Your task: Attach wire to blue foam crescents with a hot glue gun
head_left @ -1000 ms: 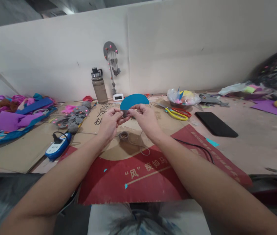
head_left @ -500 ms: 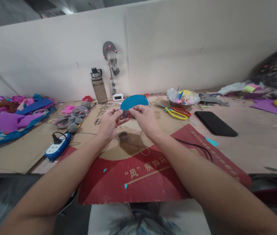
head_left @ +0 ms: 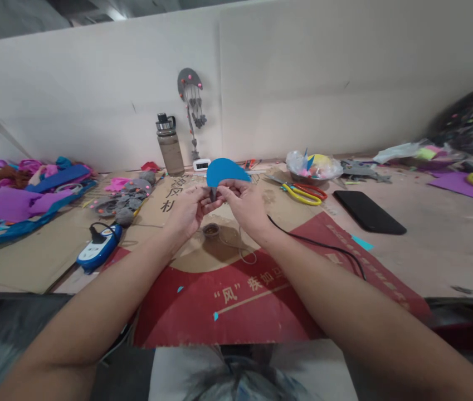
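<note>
Over the brown and red cardboard [head_left: 280, 203], the blue piece [head_left: 224, 170] was held up between two hands. The left hand [head_left: 188, 209] had its grip pinched on the low left part, thumb against finger. The right hand [head_left: 244, 206] pinched the low edge too, just beside it. A moment ago the blue piece looked wide, like half a circle. Now it looked narrower, with a rounder top, so the bending seemed to have moved on a little. More of the black cord [head_left: 320, 242] showed near the right hand, too.

The fingers hid the bottom of the blue piece, so I could not tell if it was folded or only turned. A grey bit [head_left: 213, 195] by the fingertips was too small to make out. At the right side, the purple sheet [head_left: 449, 182] was cut off.
</note>
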`<state>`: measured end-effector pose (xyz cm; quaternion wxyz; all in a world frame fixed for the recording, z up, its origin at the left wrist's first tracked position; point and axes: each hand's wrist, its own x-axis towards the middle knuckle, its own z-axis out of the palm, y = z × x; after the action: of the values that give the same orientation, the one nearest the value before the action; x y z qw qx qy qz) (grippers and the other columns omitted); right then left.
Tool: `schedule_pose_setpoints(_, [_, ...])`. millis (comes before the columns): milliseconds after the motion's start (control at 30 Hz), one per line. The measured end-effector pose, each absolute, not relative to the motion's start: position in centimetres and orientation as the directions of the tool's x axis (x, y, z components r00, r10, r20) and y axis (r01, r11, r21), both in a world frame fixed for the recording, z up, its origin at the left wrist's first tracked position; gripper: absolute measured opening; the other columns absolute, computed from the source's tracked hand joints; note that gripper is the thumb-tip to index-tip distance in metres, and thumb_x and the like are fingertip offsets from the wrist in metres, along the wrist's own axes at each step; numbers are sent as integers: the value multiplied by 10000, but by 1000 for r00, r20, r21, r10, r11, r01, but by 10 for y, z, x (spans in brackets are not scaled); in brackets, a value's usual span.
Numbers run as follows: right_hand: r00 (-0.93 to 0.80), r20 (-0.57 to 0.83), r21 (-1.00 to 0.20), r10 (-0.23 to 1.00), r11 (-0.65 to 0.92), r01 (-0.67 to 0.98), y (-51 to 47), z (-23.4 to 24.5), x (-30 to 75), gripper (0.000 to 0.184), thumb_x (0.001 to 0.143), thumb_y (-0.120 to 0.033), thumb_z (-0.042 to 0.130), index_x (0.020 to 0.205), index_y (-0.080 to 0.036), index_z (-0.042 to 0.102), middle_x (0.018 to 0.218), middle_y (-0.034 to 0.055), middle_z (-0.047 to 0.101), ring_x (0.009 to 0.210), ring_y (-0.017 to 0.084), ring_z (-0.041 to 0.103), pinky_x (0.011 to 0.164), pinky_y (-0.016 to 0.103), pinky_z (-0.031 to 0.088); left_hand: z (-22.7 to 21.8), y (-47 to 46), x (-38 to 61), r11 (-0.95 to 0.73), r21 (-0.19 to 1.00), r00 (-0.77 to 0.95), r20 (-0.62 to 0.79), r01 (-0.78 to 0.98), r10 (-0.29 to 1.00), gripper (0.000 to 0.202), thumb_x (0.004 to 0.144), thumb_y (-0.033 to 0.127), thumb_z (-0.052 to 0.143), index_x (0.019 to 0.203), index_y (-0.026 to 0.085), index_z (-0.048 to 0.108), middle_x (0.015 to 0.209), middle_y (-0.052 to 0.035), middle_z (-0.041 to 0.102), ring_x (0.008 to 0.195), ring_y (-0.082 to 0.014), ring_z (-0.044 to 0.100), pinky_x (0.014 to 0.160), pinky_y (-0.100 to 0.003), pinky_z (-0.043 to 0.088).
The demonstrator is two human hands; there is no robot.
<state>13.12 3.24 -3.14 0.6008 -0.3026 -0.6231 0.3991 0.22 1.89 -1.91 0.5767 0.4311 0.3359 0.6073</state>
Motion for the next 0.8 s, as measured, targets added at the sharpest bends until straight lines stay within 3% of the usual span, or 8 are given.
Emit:
schedule_pose_setpoints(133, [-108, 581, -814, 807, 578, -59, 33, -34, 130, 125, 794, -282, 545, 801, -181, 618, 735, 6, 632, 672, 119, 578, 679, 267, 474, -23, 21, 4, -134, 914, 28, 157, -383, 987, 103, 686, 125, 665, 724, 120, 569, 713, -23, 649, 656, -92, 621, 747, -257, 540])
schedule_pose_setpoints(367, [-107, 500, -864, 859, 504, 9, 32, -29, 135, 156, 785, -305, 558, 841, -176, 625, 771, 23, 649, 671, 132, 584, 608, 267, 479, -21, 11, 11, -297, 930, 88, 321, -215, 943, 166, 688, 159, 683, 817, 126, 583, 807, -25, 636, 754, -131, 627, 741, -309, 553])
schedule_pose_setpoints(533, [-159, 546, -825, 823, 561, 74, 32, -27, 139, 152, 816, -293, 518, 813, -178, 617, 788, 19, 645, 709, 126, 579, 678, 274, 460, -19, 9, 10, -278, 957, 64, 283, -80, 957, 175, 736, 259, 667, 774, 139, 546, 794, -39, 642, 761, -160, 649, 624, -278, 556])
schedule_pose_setpoints(700, [-60, 551, -806, 832, 550, 221, 30, -23, 143, 90, 797, -259, 537, 814, -190, 593, 547, -55, 442, 519, 92, 413, 537, 243, 346, -21, 11, 6, -233, 967, 48, 239, -100, 970, 164, 774, 255, 631, 864, 151, 541, 940, -83, 673, 887, -202, 663, 527, -220, 526])
schedule_pose_setpoints(800, [-33, 550, -807, 835, 541, 235, 30, -22, 144, 75, 785, -255, 550, 794, -190, 587, 517, -71, 356, 496, 85, 353, 513, 243, 297, -22, 12, 5, -224, 966, 38, 230, -128, 972, 151, 783, 234, 620, 876, 146, 540, 970, -97, 676, 910, -206, 664, 524, -208, 521])
